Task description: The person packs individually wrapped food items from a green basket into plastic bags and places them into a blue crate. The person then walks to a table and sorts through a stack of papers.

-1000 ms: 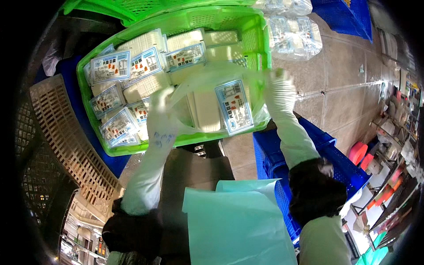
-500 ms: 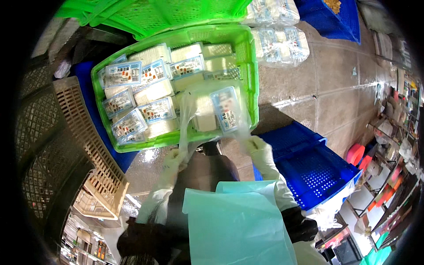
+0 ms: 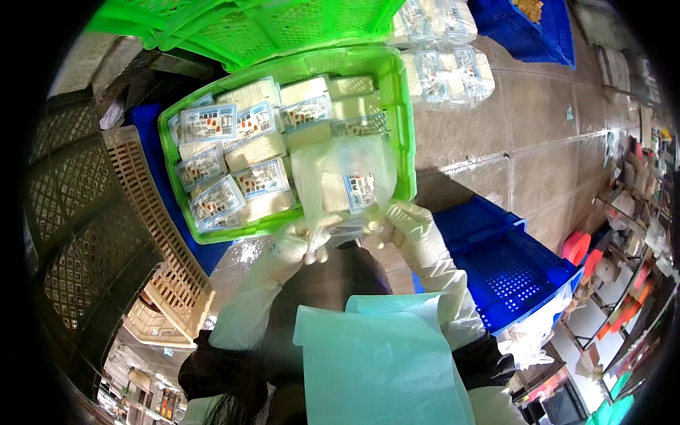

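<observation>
The clear bag point(image 3: 309, 170) lay at the near right corner of the green crate point(image 3: 406, 152), its film covering a labelled pack point(image 3: 361, 191) and reaching past the near edge. Whether the film went fully around that pack or only over it could not be told. The left hand point(image 3: 301, 244) and the right hand point(image 3: 400, 225), both in white gloves, each had a narrow grip, fingers closed on the bag's loose end just outside the near edge.

The film looked light, limp and rather slippery, likely to tear if yanked; its gathered end seemed the place to take hold. The pack looked heavier, its white contents soft and easily crushed, so it would be better supported from beneath or along both sides. The other packs point(image 3: 262, 180) were piled toward the crate's left and far edges.

Compared with half a second earlier, the hands had come closer together and the bag's end was drawn in between them, while the pack had stayed in the near right corner and the pile looked unchanged.
</observation>
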Action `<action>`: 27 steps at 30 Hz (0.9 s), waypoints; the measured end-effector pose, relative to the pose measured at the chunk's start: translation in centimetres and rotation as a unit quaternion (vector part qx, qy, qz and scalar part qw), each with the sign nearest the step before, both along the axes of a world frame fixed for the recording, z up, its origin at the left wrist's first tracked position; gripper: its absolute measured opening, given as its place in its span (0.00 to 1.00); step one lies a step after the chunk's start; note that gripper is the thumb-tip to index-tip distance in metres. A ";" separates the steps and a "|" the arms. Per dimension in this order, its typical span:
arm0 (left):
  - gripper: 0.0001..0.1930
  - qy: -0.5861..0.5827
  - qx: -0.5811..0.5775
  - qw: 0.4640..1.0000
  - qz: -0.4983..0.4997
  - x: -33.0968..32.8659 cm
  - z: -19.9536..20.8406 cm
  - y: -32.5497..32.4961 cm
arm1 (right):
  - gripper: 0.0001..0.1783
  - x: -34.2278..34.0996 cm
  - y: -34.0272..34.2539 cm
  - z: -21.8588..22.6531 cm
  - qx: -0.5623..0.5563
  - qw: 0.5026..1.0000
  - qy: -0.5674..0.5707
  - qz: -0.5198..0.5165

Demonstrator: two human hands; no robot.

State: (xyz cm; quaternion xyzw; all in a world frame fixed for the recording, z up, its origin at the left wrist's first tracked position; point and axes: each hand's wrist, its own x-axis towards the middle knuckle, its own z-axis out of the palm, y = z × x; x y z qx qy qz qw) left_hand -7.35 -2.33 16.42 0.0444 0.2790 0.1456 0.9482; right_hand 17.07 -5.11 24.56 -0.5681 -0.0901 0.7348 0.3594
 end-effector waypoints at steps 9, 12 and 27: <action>0.13 0.173 0.063 0.983 -0.014 6.6 -0.7 1.2 | 0.16 -1.0 0.9 -6.8 0.125 0.955 -0.073 0.260; 0.11 0.303 0.006 0.947 0.111 5.6 -2.2 -1.7 | 0.13 3.4 4.0 -10.1 0.007 0.972 -0.053 0.229; 0.21 0.270 0.119 0.952 -0.084 -1.0 -4.0 4.7 | 0.18 3.4 1.3 -18.9 0.066 0.997 -0.028 0.018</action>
